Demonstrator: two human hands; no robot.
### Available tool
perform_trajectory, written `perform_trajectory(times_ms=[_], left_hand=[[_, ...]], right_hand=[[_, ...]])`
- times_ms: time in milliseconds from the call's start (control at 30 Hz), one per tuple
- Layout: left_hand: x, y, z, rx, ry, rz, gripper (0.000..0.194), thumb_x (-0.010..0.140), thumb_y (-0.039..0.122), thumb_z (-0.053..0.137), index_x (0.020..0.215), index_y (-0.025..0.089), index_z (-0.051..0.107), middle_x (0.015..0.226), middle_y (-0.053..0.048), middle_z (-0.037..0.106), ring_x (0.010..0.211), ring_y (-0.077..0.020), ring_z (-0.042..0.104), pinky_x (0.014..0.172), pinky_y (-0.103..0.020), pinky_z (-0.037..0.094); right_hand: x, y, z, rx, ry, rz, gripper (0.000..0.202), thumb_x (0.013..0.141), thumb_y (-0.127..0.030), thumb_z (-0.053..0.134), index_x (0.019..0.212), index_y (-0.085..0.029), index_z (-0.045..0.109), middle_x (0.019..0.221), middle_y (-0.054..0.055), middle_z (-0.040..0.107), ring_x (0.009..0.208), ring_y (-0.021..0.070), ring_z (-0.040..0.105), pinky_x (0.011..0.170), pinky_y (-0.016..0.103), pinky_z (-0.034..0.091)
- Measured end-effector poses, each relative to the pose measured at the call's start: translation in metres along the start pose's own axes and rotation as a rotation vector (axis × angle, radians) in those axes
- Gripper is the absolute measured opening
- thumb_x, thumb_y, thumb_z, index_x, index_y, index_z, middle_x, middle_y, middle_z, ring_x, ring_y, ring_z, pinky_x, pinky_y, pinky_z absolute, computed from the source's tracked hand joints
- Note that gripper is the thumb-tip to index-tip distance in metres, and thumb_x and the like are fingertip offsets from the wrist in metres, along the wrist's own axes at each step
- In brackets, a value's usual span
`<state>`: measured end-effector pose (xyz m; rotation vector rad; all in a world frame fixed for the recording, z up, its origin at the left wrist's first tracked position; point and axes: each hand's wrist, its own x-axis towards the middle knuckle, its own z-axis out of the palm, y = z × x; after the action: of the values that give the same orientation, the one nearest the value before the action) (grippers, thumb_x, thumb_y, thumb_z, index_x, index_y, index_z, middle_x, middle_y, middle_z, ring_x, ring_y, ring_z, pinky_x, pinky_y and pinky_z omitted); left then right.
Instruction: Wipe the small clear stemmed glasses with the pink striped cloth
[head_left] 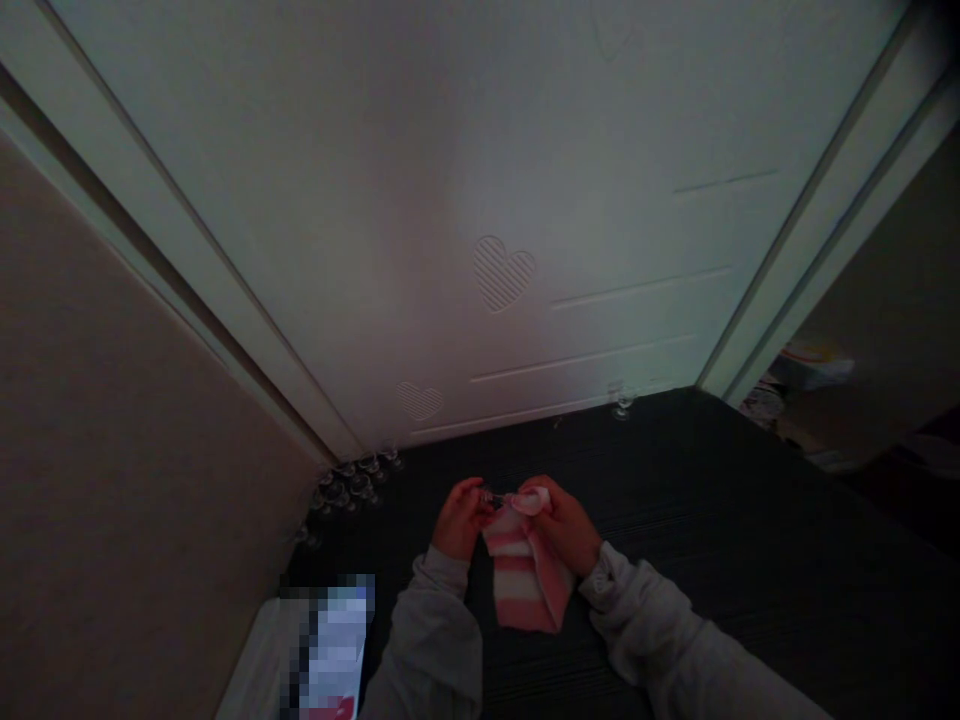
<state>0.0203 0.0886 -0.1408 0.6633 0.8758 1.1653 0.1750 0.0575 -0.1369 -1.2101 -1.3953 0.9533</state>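
A pink-and-white striped sock [517,580] hangs from my hands above the dark tabletop, its lower end toward me. My right hand [566,525] is closed on its bunched upper edge, thumb and fingers pinching the cloth. My left hand [460,520] is at the sock's upper left corner, fingers curled around a small clear plastic piece [489,496]. The piece meets the edge of the cloth; its exact shape is too dim to make out, and whether it is fixed to the sock I cannot tell.
Several similar clear plastic pieces [349,487] lie clustered at the back left of the dark table [712,560]. One more clear piece [622,405] stands near the back edge. A lit, blurred phone screen [334,640] is at front left. A white panel with hearts [420,200] rises behind.
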Motion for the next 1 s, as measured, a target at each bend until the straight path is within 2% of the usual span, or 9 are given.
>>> perform_trajectory(times_ms=[133, 400, 800, 1000], left_hand=[[0.003, -0.005, -0.003, 0.045, 0.021, -0.017, 0.041, 0.049, 0.041, 0.073, 0.073, 0.011, 0.059, 0.056, -0.001, 0.061, 0.045, -0.0074, 0.052, 0.047, -0.02, 0.039], [0.002, -0.003, -0.001, 0.05, -0.004, -0.023, 0.039, 0.046, 0.034, 0.076, 0.074, 0.011, 0.062, 0.055, -0.001, 0.063, 0.045, -0.0078, 0.052, 0.046, -0.02, 0.037], [-0.001, 0.002, -0.002, -0.029, -0.075, -0.019, 0.03, 0.048, 0.014, 0.073, 0.077, 0.015, 0.064, 0.082, -0.004, 0.067, 0.055, -0.0089, 0.056, 0.054, -0.024, 0.045], [-0.001, 0.0, -0.005, -0.008, -0.131, 0.025, 0.027, 0.049, 0.01, 0.069, 0.075, 0.015, 0.063, 0.076, -0.003, 0.067, 0.059, -0.0107, 0.058, 0.055, -0.023, 0.045]], right_hand=[[0.0, -0.003, -0.002, -0.032, 0.005, -0.013, 0.012, 0.074, -0.029, 0.051, 0.079, -0.019, 0.054, 0.073, 0.0, 0.055, 0.066, 0.0136, 0.051, 0.06, 0.025, 0.04], [0.002, -0.001, -0.004, -0.076, -0.003, -0.004, 0.011, 0.071, -0.023, 0.053, 0.08, -0.018, 0.056, 0.075, 0.0, 0.058, 0.07, 0.0151, 0.053, 0.063, 0.025, 0.04], [0.003, 0.002, -0.002, -0.022, -0.015, 0.068, 0.013, 0.07, -0.029, 0.055, 0.077, -0.019, 0.055, 0.066, -0.002, 0.055, 0.06, 0.0132, 0.051, 0.057, 0.024, 0.04], [0.003, 0.009, 0.0, 0.06, -0.031, 0.109, 0.016, 0.071, -0.033, 0.054, 0.078, -0.019, 0.054, 0.063, -0.003, 0.055, 0.052, 0.0111, 0.05, 0.051, 0.023, 0.04]])
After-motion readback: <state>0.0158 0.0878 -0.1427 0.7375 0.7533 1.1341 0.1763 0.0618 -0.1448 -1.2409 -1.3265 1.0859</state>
